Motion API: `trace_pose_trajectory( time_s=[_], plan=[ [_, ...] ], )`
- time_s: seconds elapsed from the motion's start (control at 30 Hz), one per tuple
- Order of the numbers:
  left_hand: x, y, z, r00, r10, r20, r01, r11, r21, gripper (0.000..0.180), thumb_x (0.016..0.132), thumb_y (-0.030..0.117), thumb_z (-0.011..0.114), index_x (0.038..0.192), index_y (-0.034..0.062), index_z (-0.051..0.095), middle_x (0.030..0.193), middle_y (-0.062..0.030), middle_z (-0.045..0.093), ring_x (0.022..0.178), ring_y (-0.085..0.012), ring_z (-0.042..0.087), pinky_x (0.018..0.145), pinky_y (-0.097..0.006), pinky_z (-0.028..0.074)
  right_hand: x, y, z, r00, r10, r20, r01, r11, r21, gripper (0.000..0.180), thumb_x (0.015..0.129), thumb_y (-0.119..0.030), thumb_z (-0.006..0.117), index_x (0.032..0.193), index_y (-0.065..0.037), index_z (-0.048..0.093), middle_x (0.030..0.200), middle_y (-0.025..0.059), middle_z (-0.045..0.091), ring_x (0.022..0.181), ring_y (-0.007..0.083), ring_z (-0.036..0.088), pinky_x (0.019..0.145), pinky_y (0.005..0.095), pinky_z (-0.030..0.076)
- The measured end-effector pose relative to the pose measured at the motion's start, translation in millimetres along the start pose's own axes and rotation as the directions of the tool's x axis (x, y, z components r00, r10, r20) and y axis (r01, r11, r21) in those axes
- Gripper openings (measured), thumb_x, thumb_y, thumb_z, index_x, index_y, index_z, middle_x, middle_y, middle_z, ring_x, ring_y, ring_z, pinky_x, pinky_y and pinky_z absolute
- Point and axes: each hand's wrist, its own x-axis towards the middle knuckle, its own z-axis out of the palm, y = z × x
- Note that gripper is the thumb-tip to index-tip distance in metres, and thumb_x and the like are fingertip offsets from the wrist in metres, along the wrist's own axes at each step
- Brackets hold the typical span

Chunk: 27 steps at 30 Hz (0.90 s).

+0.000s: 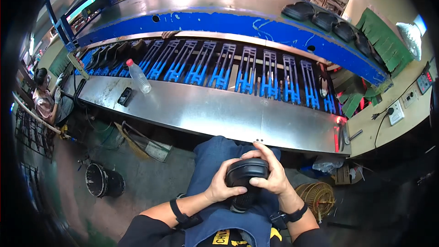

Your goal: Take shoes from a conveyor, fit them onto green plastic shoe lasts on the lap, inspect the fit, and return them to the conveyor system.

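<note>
Over my lap, on a blue apron [208, 160], I hold a black shoe sole [244, 180] with both hands. My left hand [222, 187] grips its left side, thumb lying across the lower part. My right hand [270, 174] wraps over the top and right edge, fingers curled onto it. Both wrists carry black straps.
A steel counter [219, 110] runs in front of me with a plastic bottle [138, 76] and a small black device [124, 96]. Behind it blue conveyor racks [247, 71] pass; black soles [329, 20] sit on the upper shelf. A black bucket [103, 180] stands on the floor left; a person sits far left.
</note>
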Motion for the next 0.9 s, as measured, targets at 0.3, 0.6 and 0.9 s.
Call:
trace_pose_trajectory(
  time_s=[0.3,0.6,0.9],
  plan=[
    [63.2,15.1,-2.7,0.937,0.281,0.205,-0.342,0.853,0.395,0.083,0.075,0.023,0.081,0.144,-0.0034,0.042,0.134,-0.0239,0.054,0.119,-0.0365,0.06,0.099,-0.04,0.049,9.1,47.5,-10.4,0.973,-0.18,-0.143,0.161,0.978,-0.133,0.072,0.081,-0.021,0.074,0.144,0.0,0.046,0.144,0.0204,0.048,0.13,0.0316,0.051,0.109,0.0413,0.041],
    [75.7,-20.9,0.2,0.988,0.135,0.07,-0.153,0.889,0.432,0.074,0.079,0.019,0.078,0.14,-0.0065,0.046,0.129,-0.0216,0.057,0.117,-0.0306,0.059,0.101,-0.038,0.046,20.3,93.2,-18.5,0.943,-0.094,-0.32,0.074,0.994,-0.074,0.057,0.086,-0.024,0.071,0.136,0.0,0.055,0.138,0.0181,0.057,0.128,0.03,0.054,0.107,0.0389,0.042],
    [91.8,-42.9,7.6,0.996,0.094,0.013,-0.086,0.839,0.538,0.075,0.082,0.02,0.076,0.143,-0.0071,0.042,0.131,-0.0239,0.056,0.12,-0.0335,0.058,0.102,-0.041,0.046,25.8,120.4,-35.7,0.935,0.004,-0.353,-0.01,1.0,-0.016,0.066,0.091,-0.027,0.065,0.145,0.002,0.043,0.139,0.0198,0.054,0.128,0.0295,0.052,0.109,0.0388,0.039]
  ],
)
